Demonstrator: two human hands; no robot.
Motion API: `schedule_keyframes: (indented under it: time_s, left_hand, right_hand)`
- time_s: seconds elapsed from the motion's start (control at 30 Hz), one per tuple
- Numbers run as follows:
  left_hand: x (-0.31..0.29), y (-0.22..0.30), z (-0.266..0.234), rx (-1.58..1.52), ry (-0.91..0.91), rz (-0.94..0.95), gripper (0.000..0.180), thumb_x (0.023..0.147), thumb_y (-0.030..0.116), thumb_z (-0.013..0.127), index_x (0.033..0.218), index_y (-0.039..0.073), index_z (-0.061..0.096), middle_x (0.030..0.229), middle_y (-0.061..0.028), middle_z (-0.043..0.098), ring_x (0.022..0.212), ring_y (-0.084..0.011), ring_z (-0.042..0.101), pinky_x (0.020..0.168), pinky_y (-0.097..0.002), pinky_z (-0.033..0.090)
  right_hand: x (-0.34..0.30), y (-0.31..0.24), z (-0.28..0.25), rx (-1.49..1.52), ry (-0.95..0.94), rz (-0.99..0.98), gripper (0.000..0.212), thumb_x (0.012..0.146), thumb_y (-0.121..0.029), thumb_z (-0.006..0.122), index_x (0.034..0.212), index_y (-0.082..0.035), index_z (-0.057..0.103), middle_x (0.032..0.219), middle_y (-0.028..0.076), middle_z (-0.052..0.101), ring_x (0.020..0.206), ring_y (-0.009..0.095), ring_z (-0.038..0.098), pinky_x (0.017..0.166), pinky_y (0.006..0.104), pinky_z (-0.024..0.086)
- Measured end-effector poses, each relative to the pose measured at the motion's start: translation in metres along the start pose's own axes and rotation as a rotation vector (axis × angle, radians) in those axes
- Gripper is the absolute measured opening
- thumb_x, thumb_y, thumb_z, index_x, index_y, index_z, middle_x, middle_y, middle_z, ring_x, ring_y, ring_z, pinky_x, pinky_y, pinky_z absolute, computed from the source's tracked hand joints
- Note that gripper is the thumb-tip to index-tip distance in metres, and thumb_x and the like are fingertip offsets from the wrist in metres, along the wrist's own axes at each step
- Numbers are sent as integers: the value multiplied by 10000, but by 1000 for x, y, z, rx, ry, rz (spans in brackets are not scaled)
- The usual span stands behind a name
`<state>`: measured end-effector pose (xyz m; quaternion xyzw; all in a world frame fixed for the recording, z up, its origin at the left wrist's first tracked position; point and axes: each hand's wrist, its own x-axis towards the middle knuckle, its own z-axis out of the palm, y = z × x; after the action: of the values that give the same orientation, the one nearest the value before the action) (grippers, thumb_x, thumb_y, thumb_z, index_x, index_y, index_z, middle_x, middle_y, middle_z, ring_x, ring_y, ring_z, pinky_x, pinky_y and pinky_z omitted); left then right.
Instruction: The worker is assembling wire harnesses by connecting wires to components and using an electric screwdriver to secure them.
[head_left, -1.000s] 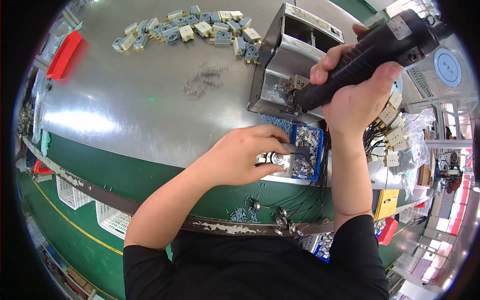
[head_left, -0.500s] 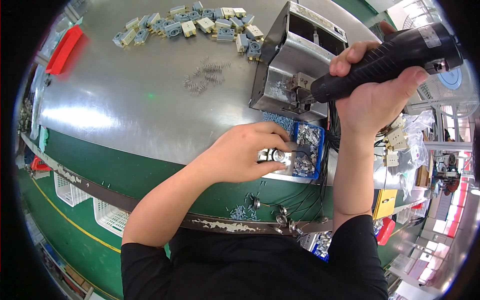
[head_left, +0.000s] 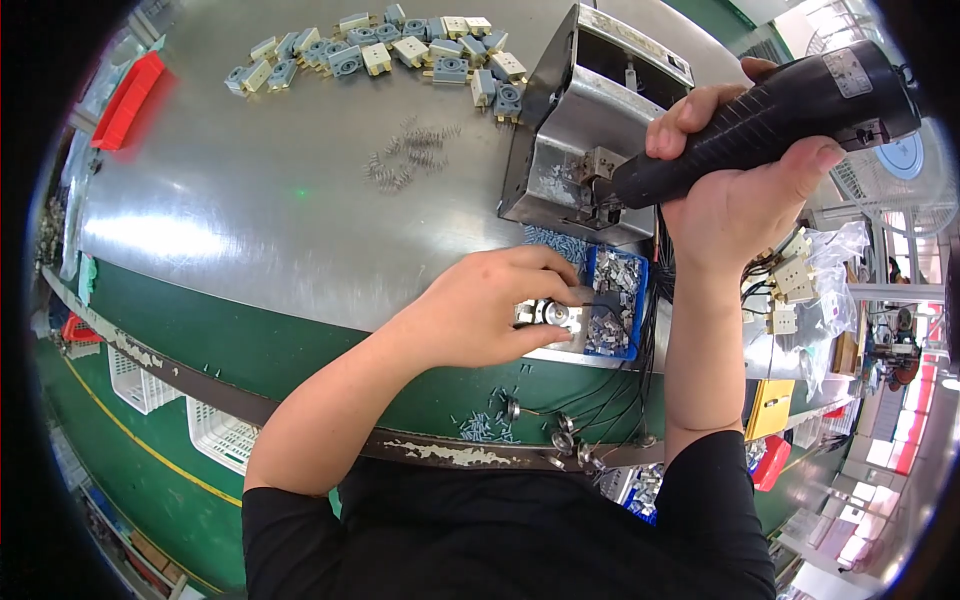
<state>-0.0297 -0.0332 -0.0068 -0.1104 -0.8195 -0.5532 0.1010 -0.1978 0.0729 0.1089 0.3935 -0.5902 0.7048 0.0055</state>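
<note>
My right hand (head_left: 735, 215) is wrapped round a thick black electric screwdriver (head_left: 765, 125). Its nose points down and left, at the small block and slot on the front of a metal box-shaped screw feeder (head_left: 560, 150). Whether the tip touches a screw there is too small to tell. Below the feeder, my left hand (head_left: 490, 305) closes its thumb and fingers round a small white plug part with a round metal and black centre (head_left: 553, 312). The fingers partly cover it. A blue tray of small metal pieces (head_left: 617, 275) stands just right of that hand.
Several grey and cream plug housings (head_left: 375, 55) lie at the back. Loose springs (head_left: 405, 155) sit mid-table. Blue screws (head_left: 487, 427) lie on the green front strip beside black wires with round metal ends (head_left: 563, 440). A red bin (head_left: 130, 100) stands far left.
My right hand and the electric screwdriver have shifted slightly left, with the nose still at the feeder. My left hand keeps its place and its hold.
</note>
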Motion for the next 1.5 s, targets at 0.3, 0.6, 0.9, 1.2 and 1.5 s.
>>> schedule_keyframes:
  time_s: [0.3, 0.6, 0.9, 1.2, 1.5]
  left_hand:
    - [-4, -5, 0, 3, 55, -1, 326, 801, 157, 871, 1084, 31, 767, 1199, -126, 731, 1068, -330, 713, 926, -404, 570]
    - [-5, -7, 5, -15, 94, 5, 292, 804, 211, 853, 1010, 37, 742, 1106, -70, 734, 980, -316, 722, 831, -415, 578]
    - [-6, -7, 7, 19, 88, 5, 310, 815, 247, 844, 1021, 42, 734, 1045, -78, 720, 903, -325, 722, 788, -428, 572]
    - [-7, -9, 7, 43, 84, -12, 307, 817, 250, 833, 1014, 50, 709, 1038, -92, 706, 959, -350, 707, 811, -453, 568]
    - [-7, -13, 9, 58, 97, 14, 304, 809, 251, 834, 997, 55, 698, 1015, -99, 695, 961, -368, 697, 807, -470, 561]
  right_hand:
    - [-31, -33, -4, 335, -172, 310, 1198, 857, -941, 477, 1582, 4, 344, 837, 67, 559, 601, 178, 556, 561, 350, 463]
    - [-60, -17, 13, 427, -271, 105, 1328, 777, -1016, 321, 1558, 58, 314, 793, 84, 590, 566, 185, 598, 539, 325, 525]
    - [-68, -6, 13, 468, -376, 82, 1259, 816, -980, 460, 1561, 23, 304, 854, 64, 547, 609, 164, 556, 562, 339, 491]
    - [-77, -6, 10, 462, -376, 77, 1080, 830, -939, 513, 1479, -81, 420, 885, 63, 562, 610, 163, 541, 563, 334, 479]
    - [-81, -3, 7, 508, -409, 91, 1072, 841, -922, 527, 1487, -75, 406, 892, 68, 568, 615, 172, 548, 566, 341, 480]
